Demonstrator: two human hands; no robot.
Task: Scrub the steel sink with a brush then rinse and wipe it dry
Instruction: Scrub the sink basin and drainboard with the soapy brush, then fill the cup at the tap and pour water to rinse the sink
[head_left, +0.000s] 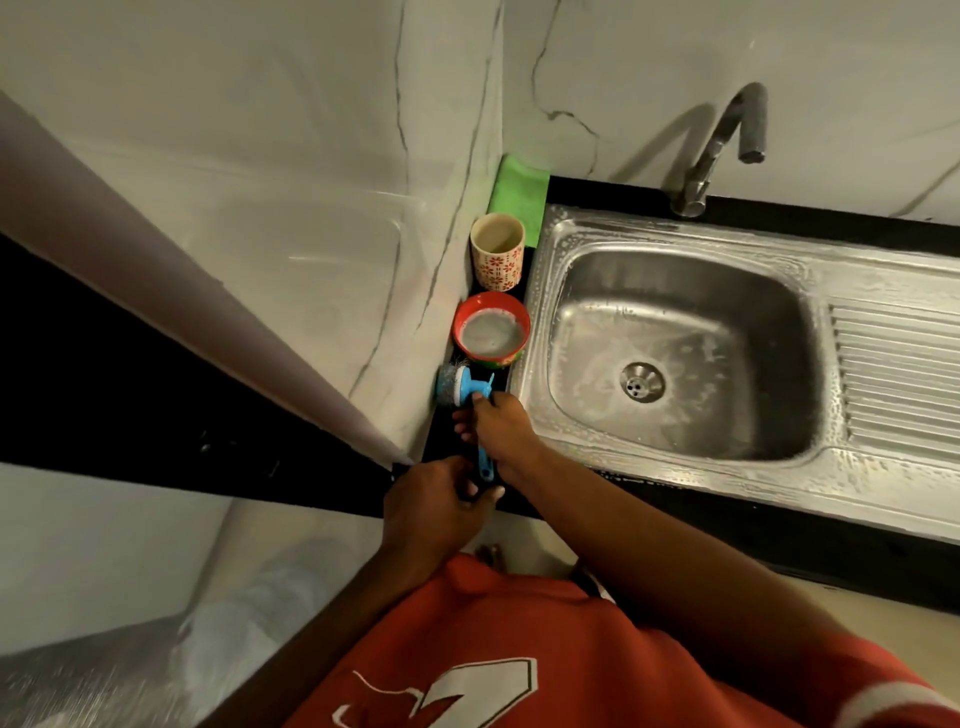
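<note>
The steel sink (680, 358) has soapy film over its basin and rim, and a ribbed drainboard (898, 379) on its right. A blue-handled brush (457, 387) with a steel-wool head lies on the black counter strip left of the sink, head against the wall. My right hand (501, 423) grips the brush handle near its head. My left hand (434, 506) curls over the front counter edge just below the handle's end; whether it touches the handle I cannot tell. A folded green cloth (519, 200) lies in the back corner.
A red bowl (492, 330) of greyish soapy liquid and a flower-patterned cup (496, 249) stand between brush and cloth. The tap (722, 145) rises behind the sink, spout over the basin, no water running. A marble wall closes the left side.
</note>
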